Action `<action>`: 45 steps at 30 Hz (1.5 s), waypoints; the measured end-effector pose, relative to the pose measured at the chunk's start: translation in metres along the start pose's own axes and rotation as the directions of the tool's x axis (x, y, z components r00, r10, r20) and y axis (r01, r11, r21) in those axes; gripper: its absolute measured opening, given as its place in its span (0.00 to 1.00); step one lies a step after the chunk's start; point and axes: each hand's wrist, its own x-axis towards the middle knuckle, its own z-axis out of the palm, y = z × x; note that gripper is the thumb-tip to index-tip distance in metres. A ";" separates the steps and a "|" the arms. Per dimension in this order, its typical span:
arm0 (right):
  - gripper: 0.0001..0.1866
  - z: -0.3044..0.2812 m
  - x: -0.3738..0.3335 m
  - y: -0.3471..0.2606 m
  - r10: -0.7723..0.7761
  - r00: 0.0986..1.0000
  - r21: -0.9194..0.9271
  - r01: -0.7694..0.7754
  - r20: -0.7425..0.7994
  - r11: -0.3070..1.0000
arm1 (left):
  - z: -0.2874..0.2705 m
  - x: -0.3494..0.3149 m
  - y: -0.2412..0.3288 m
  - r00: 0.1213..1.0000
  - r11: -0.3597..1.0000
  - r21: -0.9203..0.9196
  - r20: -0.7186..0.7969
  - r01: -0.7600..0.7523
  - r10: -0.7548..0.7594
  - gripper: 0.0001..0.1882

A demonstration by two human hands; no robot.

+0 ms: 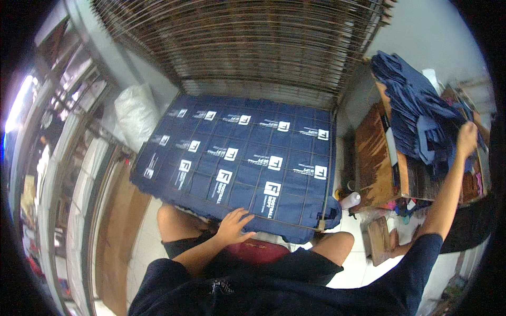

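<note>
My left hand [235, 227] lies with its fingers spread at the near edge of the printed cloth [205, 129], the navy layer with rows of white marks laid out flat in front of my knees. It grasps nothing. My right hand [466, 139] is stretched far out to the side, at the outer edge of the cloth pile [411, 100] on the wooden cabinet [367, 152]. Its fingers look curled, but I cannot tell whether they pinch a layer.

The navy pieces in that pile lie loosely overlapped and rumpled. I judge each one light, soft and limp, hard to break but quick to crease or drag its neighbour along. A free edge or corner seems the best place to take hold, one layer between thumb and fingertips. On the printed cloth I would keep to the plain margins, since the white marks might smear.
</note>
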 end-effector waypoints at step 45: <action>0.36 -0.308 -0.432 -0.780 -0.916 -0.394 0.793 -0.582 -0.080 0.181 | 0.010 -0.009 -0.060 0.802 0.813 -0.578 0.450 -0.073 0.392 0.23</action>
